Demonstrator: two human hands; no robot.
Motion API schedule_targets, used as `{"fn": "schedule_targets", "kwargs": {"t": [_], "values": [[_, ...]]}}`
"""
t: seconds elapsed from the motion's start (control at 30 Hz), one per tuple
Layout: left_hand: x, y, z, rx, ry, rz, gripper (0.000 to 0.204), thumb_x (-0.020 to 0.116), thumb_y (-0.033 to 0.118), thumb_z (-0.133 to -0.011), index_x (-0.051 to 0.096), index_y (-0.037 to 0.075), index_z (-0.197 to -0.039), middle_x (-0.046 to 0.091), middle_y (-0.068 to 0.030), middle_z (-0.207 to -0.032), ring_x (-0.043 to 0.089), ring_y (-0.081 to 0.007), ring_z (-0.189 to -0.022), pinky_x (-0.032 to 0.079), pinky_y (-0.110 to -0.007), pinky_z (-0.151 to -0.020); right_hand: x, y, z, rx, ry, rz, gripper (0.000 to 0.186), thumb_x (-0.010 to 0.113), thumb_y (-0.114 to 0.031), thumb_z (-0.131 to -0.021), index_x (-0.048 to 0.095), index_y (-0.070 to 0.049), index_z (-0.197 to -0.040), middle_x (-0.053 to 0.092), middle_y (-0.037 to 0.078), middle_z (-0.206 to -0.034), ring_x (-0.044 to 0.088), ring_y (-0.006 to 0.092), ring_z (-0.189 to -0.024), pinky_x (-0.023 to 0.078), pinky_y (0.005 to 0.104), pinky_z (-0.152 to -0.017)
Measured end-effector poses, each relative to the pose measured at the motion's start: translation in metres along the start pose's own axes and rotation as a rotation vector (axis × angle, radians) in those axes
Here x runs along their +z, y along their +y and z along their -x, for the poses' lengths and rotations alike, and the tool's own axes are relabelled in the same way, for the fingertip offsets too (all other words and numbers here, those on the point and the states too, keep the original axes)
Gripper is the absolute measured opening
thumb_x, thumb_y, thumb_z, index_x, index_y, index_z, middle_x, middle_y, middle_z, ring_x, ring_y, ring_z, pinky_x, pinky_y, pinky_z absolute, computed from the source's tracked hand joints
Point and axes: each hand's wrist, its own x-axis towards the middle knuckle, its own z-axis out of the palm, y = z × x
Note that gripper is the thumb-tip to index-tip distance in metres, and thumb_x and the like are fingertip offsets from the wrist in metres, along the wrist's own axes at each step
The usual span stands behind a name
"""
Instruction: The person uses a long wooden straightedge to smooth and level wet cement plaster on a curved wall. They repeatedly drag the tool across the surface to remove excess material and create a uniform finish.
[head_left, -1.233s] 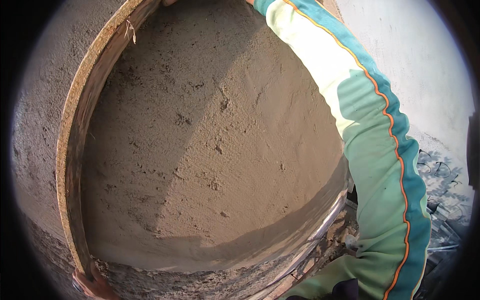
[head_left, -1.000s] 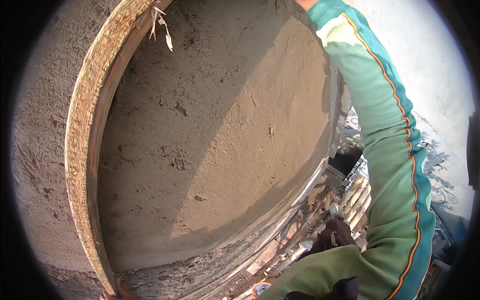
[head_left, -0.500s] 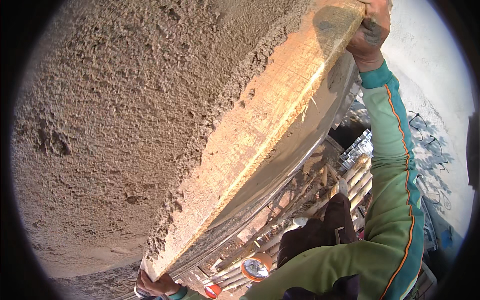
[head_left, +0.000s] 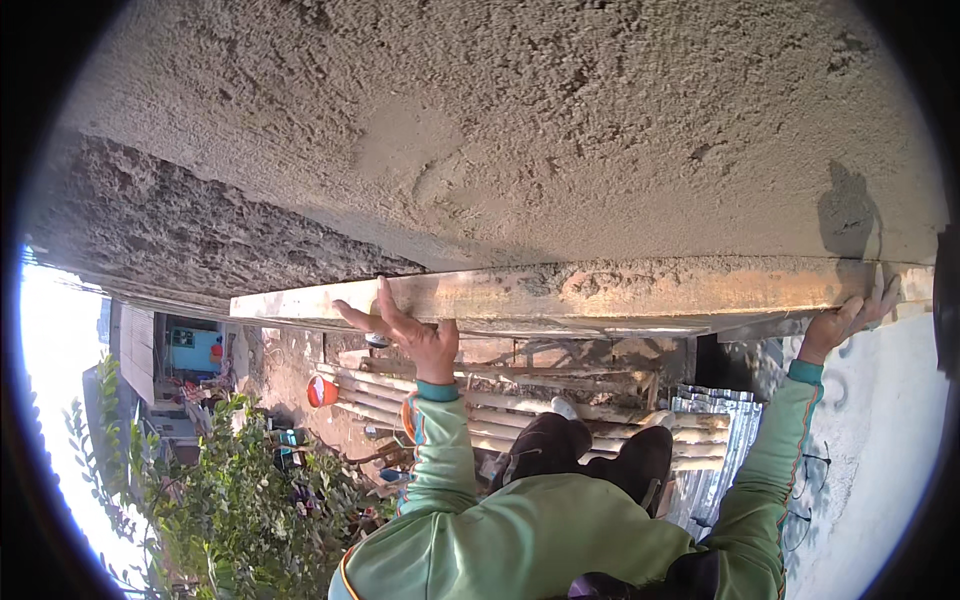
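Observation:
A long wooden board [head_left: 640, 292] lies nearly level against the rough, damp plastered wall [head_left: 520, 130], with grey mortar smeared along its face. My left hand [head_left: 420, 338] holds the board left of its middle, two fingers stretched over its face and the others bent at its lower edge. Near the board's right end, my right hand [head_left: 845, 318] grips the same lower edge, fingers reaching up over the face. Behind the board, the undersides of both grips are partly hidden. A smooth patch [head_left: 405, 140] shows in the plaster above my left hand.
Below me is a platform of wooden poles [head_left: 480, 415], where my dark shoes stand. An orange bucket [head_left: 322, 391] sits beyond the poles' left end. Corrugated metal sheets [head_left: 712, 420] lie near the white wall [head_left: 890, 420] at right. A leafy tree [head_left: 260, 480] rises at lower left.
The board has gone from a steep slant to nearly level in view, and both hands with it. My left hand, earlier at its lower end, now holds it farther in, with fingers more spread.

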Motion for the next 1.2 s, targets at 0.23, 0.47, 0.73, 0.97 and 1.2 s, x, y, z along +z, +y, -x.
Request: {"fn": "schedule_targets", "kwargs": {"t": [0.23,0.47,0.73,0.97,1.2], "values": [[-0.040,0.024,-0.050,-0.220,0.047,0.493,0.109,0.066,0.050,-0.075,-0.004,0.010,-0.149,-0.015,-0.0157,-0.154,-0.014,-0.0313,-0.142,-0.007,-0.050,-0.113,-0.003,-0.034,-0.060,1.152,0.206,-0.503,0.038,0.044,-0.014,-0.092,0.051,0.006,-0.124,0.050,0.018,-0.126,0.055,0.0333,-0.110,0.052,0.0457,-0.089],[0.010,0.051,-0.067,-0.932,0.756,0.721,0.097,0.060,0.023,-0.086,-0.013,0.006,-0.147,0.006,-0.0179,-0.151,0.012,-0.0289,-0.139,0.014,-0.043,-0.114,-0.002,-0.030,-0.082,1.286,0.060,-0.557,0.042,0.046,-0.021,-0.095,0.043,0.006,-0.128,0.054,0.018,-0.122,0.058,0.0333,-0.106,0.053,0.0478,-0.088],[-0.007,0.063,-0.072,-1.068,0.639,1.031,0.038,0.062,0.019,-0.087,0.039,-0.004,-0.106,0.049,-0.0083,-0.098,0.049,-0.0124,-0.087,0.044,-0.028,-0.078,-0.012,0.007,-0.095,1.233,-0.042,-0.492,0.043,0.041,-0.024,-0.098,0.045,0.008,-0.126,0.053,0.018,-0.125,0.056,0.0343,-0.110,0.050,0.0495,-0.093],[-0.023,0.014,-0.089,-0.965,0.619,0.994,0.039,0.060,0.005,-0.085,0.038,-0.008,-0.114,0.056,-0.0128,-0.101,0.057,-0.0171,-0.089,0.046,-0.030,-0.085,0.002,-0.073,-0.066,1.371,0.003,-0.640,0.046,0.042,-0.024,-0.099,0.041,0.011,-0.129,0.050,0.019,-0.128,0.054,0.0327,-0.112,0.050,0.0463,-0.093],[-0.003,-0.020,-0.052,-1.212,0.715,1.130,0.057,0.055,0.000,-0.088,0.018,-0.010,-0.130,0.054,-0.0125,-0.101,0.059,-0.0165,-0.088,0.052,-0.026,-0.081,0.005,-0.097,-0.050,1.304,-0.060,-0.484,0.050,0.040,-0.030,-0.100,0.039,0.011,-0.129,0.048,0.017,-0.130,0.056,0.0292,-0.109,0.051,0.0416,-0.092]]}}
